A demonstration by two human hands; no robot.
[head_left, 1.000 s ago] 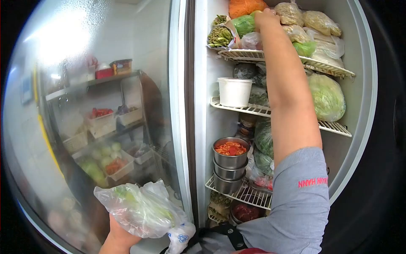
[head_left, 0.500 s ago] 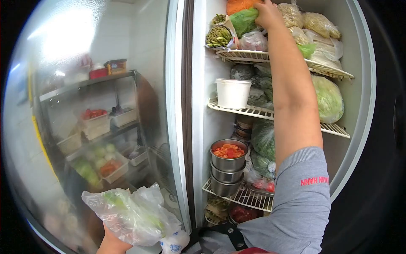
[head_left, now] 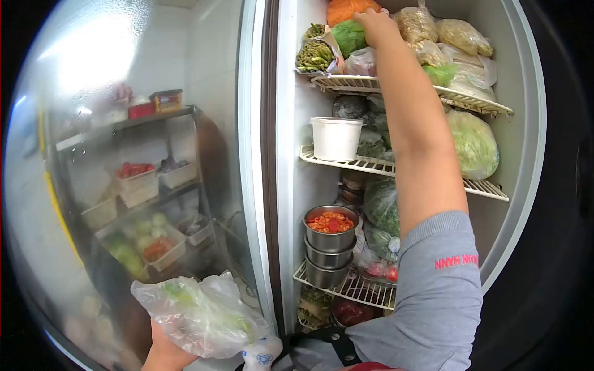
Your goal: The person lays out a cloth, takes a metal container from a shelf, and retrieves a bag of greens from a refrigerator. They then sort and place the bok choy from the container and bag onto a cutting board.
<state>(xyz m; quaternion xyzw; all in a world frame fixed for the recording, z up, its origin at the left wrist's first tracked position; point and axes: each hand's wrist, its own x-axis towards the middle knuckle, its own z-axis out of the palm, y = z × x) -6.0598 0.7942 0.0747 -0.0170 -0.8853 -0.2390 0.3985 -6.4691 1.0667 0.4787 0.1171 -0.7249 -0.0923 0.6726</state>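
Refrigerator shelving (head_left: 368, 166) of white wire is seen from above head height, and a white tub (head_left: 336, 139) set on the middle tier serves as the landmark for every place given below.

A clear plastic bag (head_left: 198, 318), with green vegetable seen through it, is gripped in the left hand (head_left: 170, 349), well below the tub and to its left; most of the fingers are hidden by the crinkled plastic. The right hand (head_left: 373, 26) is raised above the tub and slightly to its right. Its bent fingers are laid where a green bag (head_left: 349, 38) and an orange bag (head_left: 348, 11) meet; whether anything is pinched between them cannot be made out. Beneath that arm a grey sleeve (head_left: 433, 272) with red lettering is seen, below and right of the tub.

Above the tub and a little to its left, green stalks (head_left: 315, 57) are bundled in wrapping. Above and well to its right, pale bagged food (head_left: 464, 37) is heaped. On the tub's own tier, far to its right, a cabbage (head_left: 473, 145) is wrapped in film. Directly below the tub, three steel pots (head_left: 331, 253) are stacked, the top one filled with orange-red pieces.

To the left of the tub, past a dark strip (head_left: 270, 154), a glass panel (head_left: 216, 80) is misted and beaded with drops. In it, a rack (head_left: 127, 127) is seen, with white bins (head_left: 139, 191) of red, green and orange produce, and bright glare is spread over its upper part.
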